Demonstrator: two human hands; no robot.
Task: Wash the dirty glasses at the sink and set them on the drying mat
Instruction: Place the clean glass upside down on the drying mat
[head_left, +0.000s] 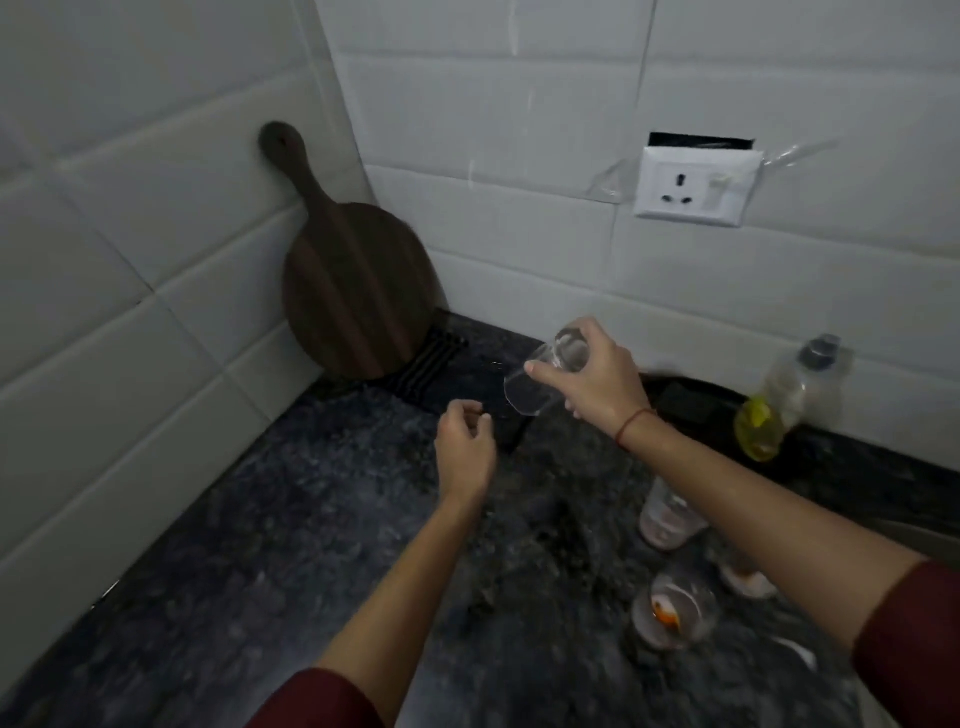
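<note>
My right hand (597, 387) grips a clear glass (540, 376), tilted with its mouth down and to the left, above the dark counter. Just below and left of it hovers my left hand (465, 447), fingers loosely curled and holding nothing. A dark ribbed drying mat (434, 364) lies in the back corner under the glass's far side. Three dirty glasses stand at the right: one with reddish residue (670, 514), one with an orange smear (675, 613), and one partly hidden by my right forearm (745, 579).
A round wooden board (353, 280) leans in the tiled corner on the mat. A dish soap bottle (779, 400) with yellow liquid stands by the back wall, next to a dark sponge (685, 402). A wall socket (696, 187) sits above. The sink edge (914, 535) shows at right.
</note>
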